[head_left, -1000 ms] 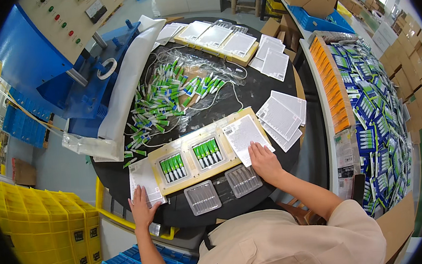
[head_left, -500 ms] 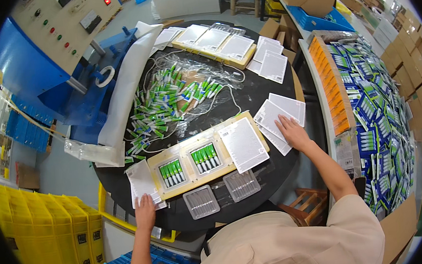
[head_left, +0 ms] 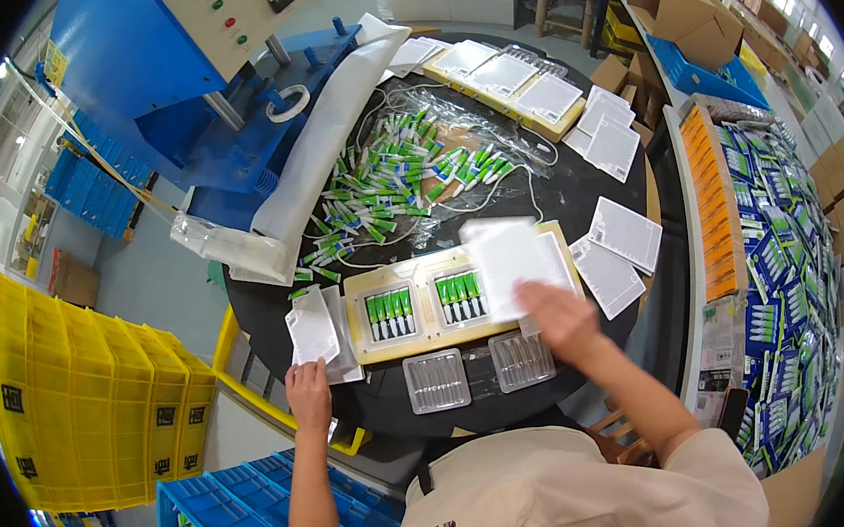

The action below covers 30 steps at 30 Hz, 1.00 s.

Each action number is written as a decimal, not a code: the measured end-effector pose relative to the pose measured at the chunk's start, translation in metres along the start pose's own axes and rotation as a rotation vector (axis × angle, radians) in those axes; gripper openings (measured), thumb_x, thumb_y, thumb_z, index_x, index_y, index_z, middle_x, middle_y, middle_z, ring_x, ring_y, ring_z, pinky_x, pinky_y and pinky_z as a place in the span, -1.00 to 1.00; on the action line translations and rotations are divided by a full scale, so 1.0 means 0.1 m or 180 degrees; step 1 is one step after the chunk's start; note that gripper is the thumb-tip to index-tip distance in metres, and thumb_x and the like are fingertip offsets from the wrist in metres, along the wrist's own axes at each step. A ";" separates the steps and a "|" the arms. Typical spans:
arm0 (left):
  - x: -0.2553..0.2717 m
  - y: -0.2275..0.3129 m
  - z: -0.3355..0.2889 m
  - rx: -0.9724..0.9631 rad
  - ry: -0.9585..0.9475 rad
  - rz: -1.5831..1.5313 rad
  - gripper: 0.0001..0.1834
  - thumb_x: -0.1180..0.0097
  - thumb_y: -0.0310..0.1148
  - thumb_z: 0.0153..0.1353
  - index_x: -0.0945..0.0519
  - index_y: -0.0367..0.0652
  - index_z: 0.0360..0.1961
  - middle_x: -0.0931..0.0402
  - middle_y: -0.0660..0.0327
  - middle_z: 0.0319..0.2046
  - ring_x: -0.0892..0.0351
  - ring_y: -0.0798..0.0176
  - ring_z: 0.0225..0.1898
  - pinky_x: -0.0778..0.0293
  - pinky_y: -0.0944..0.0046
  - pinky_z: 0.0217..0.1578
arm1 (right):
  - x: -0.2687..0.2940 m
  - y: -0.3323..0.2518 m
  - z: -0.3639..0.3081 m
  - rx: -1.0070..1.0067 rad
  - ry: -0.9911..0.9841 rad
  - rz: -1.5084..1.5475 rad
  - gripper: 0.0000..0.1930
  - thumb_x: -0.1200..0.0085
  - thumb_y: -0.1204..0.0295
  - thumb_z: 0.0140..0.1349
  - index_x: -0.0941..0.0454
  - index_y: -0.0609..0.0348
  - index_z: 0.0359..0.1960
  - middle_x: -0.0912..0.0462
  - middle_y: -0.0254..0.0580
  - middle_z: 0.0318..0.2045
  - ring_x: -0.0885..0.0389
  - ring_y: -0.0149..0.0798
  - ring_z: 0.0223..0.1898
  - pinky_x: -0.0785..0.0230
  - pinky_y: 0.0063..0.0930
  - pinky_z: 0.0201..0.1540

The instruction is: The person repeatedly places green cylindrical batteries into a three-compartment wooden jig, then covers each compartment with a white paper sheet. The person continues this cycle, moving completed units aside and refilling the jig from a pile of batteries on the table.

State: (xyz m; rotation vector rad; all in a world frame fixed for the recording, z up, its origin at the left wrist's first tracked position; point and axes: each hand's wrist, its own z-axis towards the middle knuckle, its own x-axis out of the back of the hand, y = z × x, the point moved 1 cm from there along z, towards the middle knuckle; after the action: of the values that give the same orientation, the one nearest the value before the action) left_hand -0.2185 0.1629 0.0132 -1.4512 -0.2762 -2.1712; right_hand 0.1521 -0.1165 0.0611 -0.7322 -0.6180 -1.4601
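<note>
My left hand (head_left: 310,389) pinches the lower edge of a white card (head_left: 311,325), which is lifted a little off other cards at the left end of a cream tray mould (head_left: 418,336). My right hand (head_left: 559,320), blurred by motion, is closed on another white card (head_left: 504,261) above the mould's right part. In the mould, two clear blisters hold rows of green-and-white tubes (head_left: 390,313); the blister to the right is partly hidden by the card. Two clear plastic blisters (head_left: 436,381) lie in front of the mould, with no tubes in them.
Behind the mould is a heap of loose tubes (head_left: 390,181) on the black round table (head_left: 609,332). A second mould (head_left: 506,80) with cards sits at the back, and loose cards (head_left: 625,234) lie right. A blue press (head_left: 177,104) stands left, a bin of packed cards (head_left: 771,233) right.
My right hand has moved left from the cards at the right, carrying one over the mould. My left hand has raised a card's edge. The whole view has shifted.
</note>
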 end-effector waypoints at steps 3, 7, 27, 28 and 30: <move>0.32 0.13 0.15 0.0417 0.0705 -0.0049 -0.76 -0.15 -0.57 0.23 -0.64 -0.30 -0.07 -0.65 0.00 -0.15 -0.67 -0.12 -0.11 -0.53 -0.07 0.11 | -0.48 -0.47 -0.05 0.0217 -0.0633 0.0108 -0.61 -0.07 0.51 0.19 -0.61 0.32 0.08 -0.69 -0.06 0.07 -0.68 -0.11 0.08 -0.54 -0.24 0.12; 0.50 0.60 0.32 -0.0104 0.1118 -0.0496 -0.75 -0.06 -0.66 0.25 -0.63 -0.40 -0.06 -0.67 -0.09 -0.02 -0.70 -0.09 0.00 -0.61 0.00 0.08 | -0.82 -0.55 -0.18 -0.0014 -0.0337 0.0094 -0.60 -0.06 0.47 0.20 -0.60 0.33 0.08 -0.64 -0.01 0.14 -0.60 -0.08 0.18 -0.51 -0.24 0.17; -0.37 1.09 0.22 -0.0345 -0.0145 -0.1456 -0.49 -0.18 -0.56 0.16 -0.55 -0.16 0.19 -0.51 0.06 0.06 -0.51 -0.04 0.17 -0.36 -0.13 0.28 | -0.58 -0.71 0.06 0.0177 -0.0607 -0.0126 -0.56 -0.06 0.46 0.20 -0.56 0.39 0.12 -0.66 0.04 0.10 -0.63 -0.06 0.16 -0.48 -0.23 0.20; -0.37 1.09 0.24 -0.0291 -0.0243 -0.1487 -0.48 -0.20 -0.55 0.15 -0.55 -0.14 0.19 -0.51 0.06 0.08 -0.51 -0.05 0.17 -0.35 -0.13 0.29 | -0.59 -0.74 0.03 0.0162 -0.0717 -0.0147 -0.55 -0.08 0.44 0.20 -0.57 0.39 0.12 -0.64 0.04 0.13 -0.61 -0.07 0.17 -0.48 -0.24 0.20; -0.34 1.09 0.27 -0.0252 -0.0262 -0.1642 -0.47 -0.22 -0.54 0.14 -0.56 -0.10 0.20 -0.50 0.06 0.12 -0.50 -0.07 0.17 -0.34 -0.13 0.30 | -0.62 -0.76 -0.04 0.0017 -0.1261 -0.0207 -0.56 -0.08 0.42 0.20 -0.57 0.40 0.11 -0.63 0.03 0.14 -0.60 -0.08 0.19 -0.48 -0.24 0.20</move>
State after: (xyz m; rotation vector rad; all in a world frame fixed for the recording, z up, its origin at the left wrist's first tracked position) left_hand -0.1302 0.0923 -0.0186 -1.6543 -0.6634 -2.5451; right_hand 0.0744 -0.0767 0.0164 -1.0165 -0.9544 -1.3804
